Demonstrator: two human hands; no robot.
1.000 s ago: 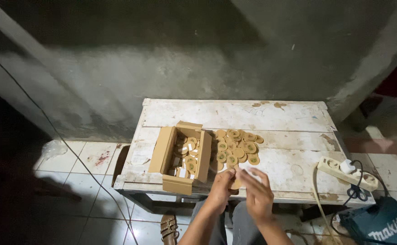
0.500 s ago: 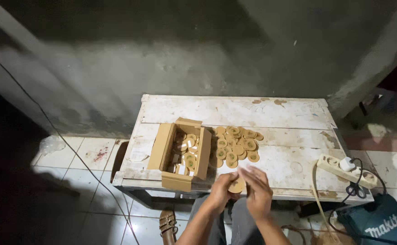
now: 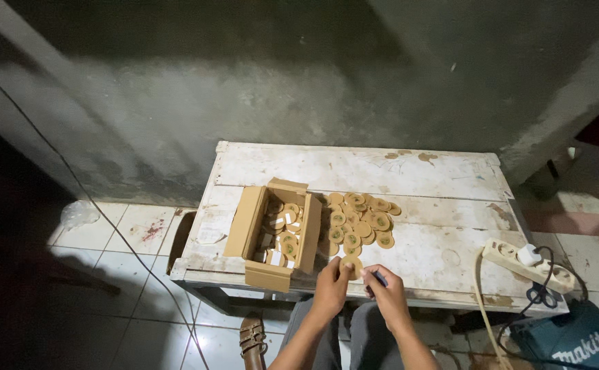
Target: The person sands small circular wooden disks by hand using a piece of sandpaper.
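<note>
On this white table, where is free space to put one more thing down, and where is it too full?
Free: the far strip of the table along the wall, and the patch between the pile of round discs and the power strip. Crowded: the near left, with the cardboard box, the discs, left hand and right hand.

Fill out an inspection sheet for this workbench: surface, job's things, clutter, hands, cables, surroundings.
Surface: white wooden table, paint worn and stained, boards showing.
Job's things: round tan disc held at the table's near edge; loose pile of discs mid-table; open cardboard box with more discs inside, left of the pile.
Clutter: nothing seen beyond the items listed.
Hands: left hand pinches the disc; right hand grips a small dark tool, kind unclear.
Cables: power strip on the table's right edge with a plug and dark cord; thin wire across the floor at left.
Surroundings: rough grey wall, tiled floor, teal tool bag at lower right, sandal below.
</note>
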